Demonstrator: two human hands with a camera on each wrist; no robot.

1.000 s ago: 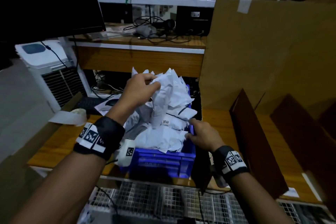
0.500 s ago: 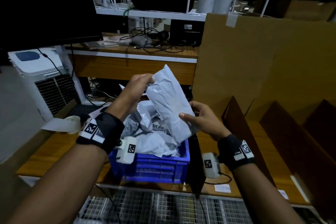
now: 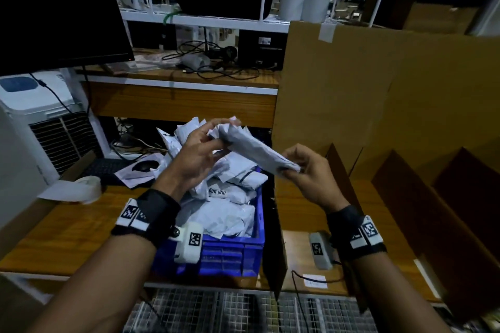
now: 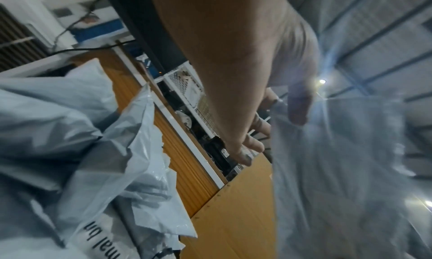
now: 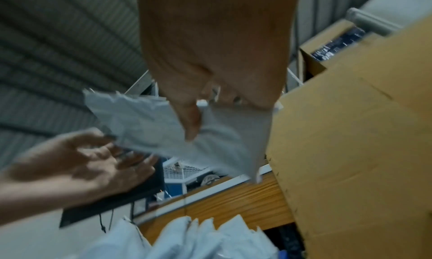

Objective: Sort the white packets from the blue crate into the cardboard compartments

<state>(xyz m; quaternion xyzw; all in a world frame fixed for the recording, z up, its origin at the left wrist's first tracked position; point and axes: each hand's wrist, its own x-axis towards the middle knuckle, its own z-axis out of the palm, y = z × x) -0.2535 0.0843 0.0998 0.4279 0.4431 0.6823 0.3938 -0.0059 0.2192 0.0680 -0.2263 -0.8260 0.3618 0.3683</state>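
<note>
Cardboard compartments [image 3: 422,213] fill the right side of the wooden bench [image 3: 62,230], tall brown dividers standing in a row in front of a high cardboard back wall [image 3: 378,94]. Left of them, at the near edge of the bench, sits the blue crate [image 3: 232,254], heaped with white packets [image 3: 230,213]; one in the heap shows printed letters. Farther left lie a roll of tape [image 3: 86,186] and, beyond it, a keyboard and mouse [image 3: 143,165] under a dark monitor [image 3: 59,8]. A white fan unit [image 3: 46,121] stands at the far left.

Above the crate, a single white packet [image 3: 254,149] is held in the air, slanting down from far left to near right. The right hand [image 3: 311,173] pinches its lower right corner, thumb on the near face and fingers curled behind, as the right wrist view confirms. The left hand [image 3: 197,154] is at the packet's upper end with fingers spread and loosely bent; in the left wrist view its fingertips [image 4: 299,115] touch the plastic without closing round it. The packet hangs clear of the heap, near the leftmost divider but outside every compartment.
</note>
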